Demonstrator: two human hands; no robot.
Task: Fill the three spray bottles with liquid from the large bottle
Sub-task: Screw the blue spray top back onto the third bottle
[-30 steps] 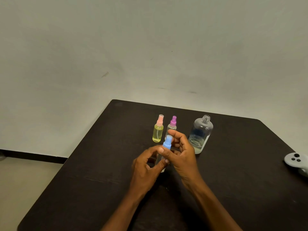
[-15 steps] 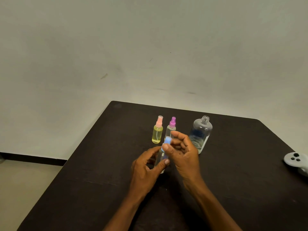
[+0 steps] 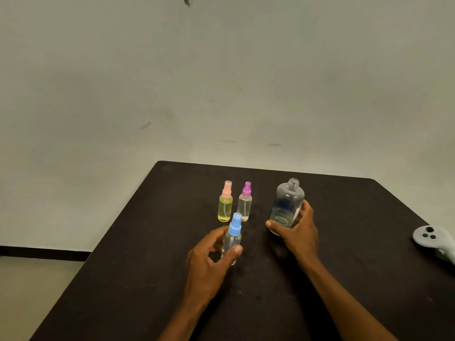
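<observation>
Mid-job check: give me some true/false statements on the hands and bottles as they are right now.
1. The left hand holds the blue-capped spray bottle. True.
2. The large bottle has a cap screwed on. False: its threaded neck is bare and open.
3. The right hand grips the large bottle. True.
4. The pink-capped bottle lies on its side. False: it stands upright beside the purple-capped bottle.
5. The spray top is off the blue-capped spray bottle. False: the blue top sits on it.
</observation>
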